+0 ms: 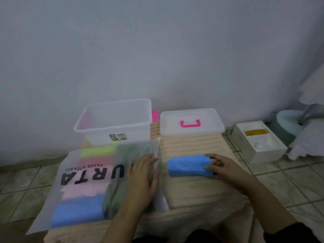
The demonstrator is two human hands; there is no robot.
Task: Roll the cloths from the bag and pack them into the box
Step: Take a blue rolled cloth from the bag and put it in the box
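A frosted plastic bag with black lettering lies at the left on a beige mat. Through it show green, pink and blue cloths, with a grey-green one near its mouth. My left hand rests flat on the bag's right end, fingers straight. A folded blue cloth lies on the mat to the right. My right hand grips its right end, fingers curled round it. The clear box stands open and holds nothing behind the bag.
The box's clear lid with a pink handle lies right of the box. A white foam-lined carton sits on the tiled floor at the right, next to a fan base. The grey wall stands close behind. The beige ribbed mat covers the middle.
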